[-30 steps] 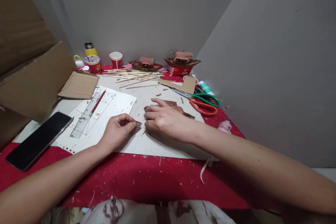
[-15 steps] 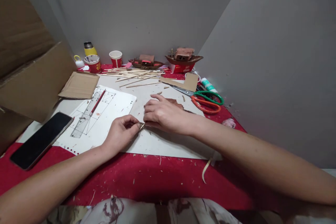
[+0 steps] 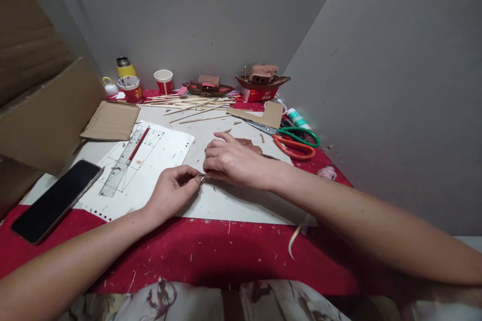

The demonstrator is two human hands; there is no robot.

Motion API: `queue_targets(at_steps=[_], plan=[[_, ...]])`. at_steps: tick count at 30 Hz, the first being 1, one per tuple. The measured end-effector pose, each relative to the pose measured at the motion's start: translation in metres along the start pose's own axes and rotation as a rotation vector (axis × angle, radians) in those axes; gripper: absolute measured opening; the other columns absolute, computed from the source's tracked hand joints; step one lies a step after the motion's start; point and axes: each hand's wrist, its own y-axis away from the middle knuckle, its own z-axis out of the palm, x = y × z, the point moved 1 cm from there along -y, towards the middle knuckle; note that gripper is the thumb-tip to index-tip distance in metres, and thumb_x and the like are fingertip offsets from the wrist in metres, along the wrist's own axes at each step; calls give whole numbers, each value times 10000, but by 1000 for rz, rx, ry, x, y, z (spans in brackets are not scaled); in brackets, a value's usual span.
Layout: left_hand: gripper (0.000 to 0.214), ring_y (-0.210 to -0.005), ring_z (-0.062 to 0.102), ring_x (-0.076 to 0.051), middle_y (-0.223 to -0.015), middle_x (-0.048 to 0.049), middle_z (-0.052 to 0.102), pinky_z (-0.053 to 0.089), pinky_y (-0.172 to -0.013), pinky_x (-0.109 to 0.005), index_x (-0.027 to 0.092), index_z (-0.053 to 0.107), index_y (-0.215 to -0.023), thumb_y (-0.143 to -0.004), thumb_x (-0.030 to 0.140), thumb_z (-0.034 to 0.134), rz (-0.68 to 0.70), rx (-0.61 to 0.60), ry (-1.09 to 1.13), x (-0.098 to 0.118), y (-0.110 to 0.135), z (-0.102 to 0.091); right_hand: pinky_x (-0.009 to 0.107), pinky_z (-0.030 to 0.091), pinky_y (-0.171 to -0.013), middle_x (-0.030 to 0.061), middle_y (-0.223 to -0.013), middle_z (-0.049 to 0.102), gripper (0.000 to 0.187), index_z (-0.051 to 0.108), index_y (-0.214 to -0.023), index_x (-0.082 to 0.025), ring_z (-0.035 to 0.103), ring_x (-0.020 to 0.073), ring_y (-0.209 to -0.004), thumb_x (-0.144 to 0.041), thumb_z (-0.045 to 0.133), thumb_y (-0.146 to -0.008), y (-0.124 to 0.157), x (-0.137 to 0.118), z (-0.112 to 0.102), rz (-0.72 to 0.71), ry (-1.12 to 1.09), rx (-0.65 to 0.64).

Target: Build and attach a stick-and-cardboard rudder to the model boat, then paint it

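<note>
Near the middle of the white board [image 3: 241,205], my left hand [image 3: 175,188] pinches a small pale sliver of wood [image 3: 202,178] between thumb and forefinger. My right hand [image 3: 233,163] is closed just beside it, its fingertips bent down at the sliver's far end and its forefinger raised a little. What the right fingertips grip is hidden behind the hand. Partly covered by that hand, a reddish-brown ridged piece [image 3: 248,145] lies on the board.
Left are a phone [image 3: 56,200], a drawing sheet [image 3: 169,143] with ruler [image 3: 113,178] and pencil [image 3: 138,145], and cardboard [image 3: 48,115]. Behind lie wooden sticks [image 3: 199,105], paper cups [image 3: 163,83] and model boats [image 3: 261,77]. Scissors [image 3: 293,143] rest on the right.
Both hands stay together over the board, with only slight finger movement at the sliver. Less of the sliver shows now between the fingertips. The whole view has shifted slightly.
</note>
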Motion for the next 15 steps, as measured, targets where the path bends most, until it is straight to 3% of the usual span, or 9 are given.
queue_targets(at_steps=[15], plan=[[164,-660,588,-154,-733,-33,715,446,-646,-269,140,722,-801,-727,201,590,5,-49,-12,2,2,-2,457,246,-1025,56,-774,661,220,675,-785,-161,516,217,-903,-253,561,-950,1,-4,0,22,2,-9]])
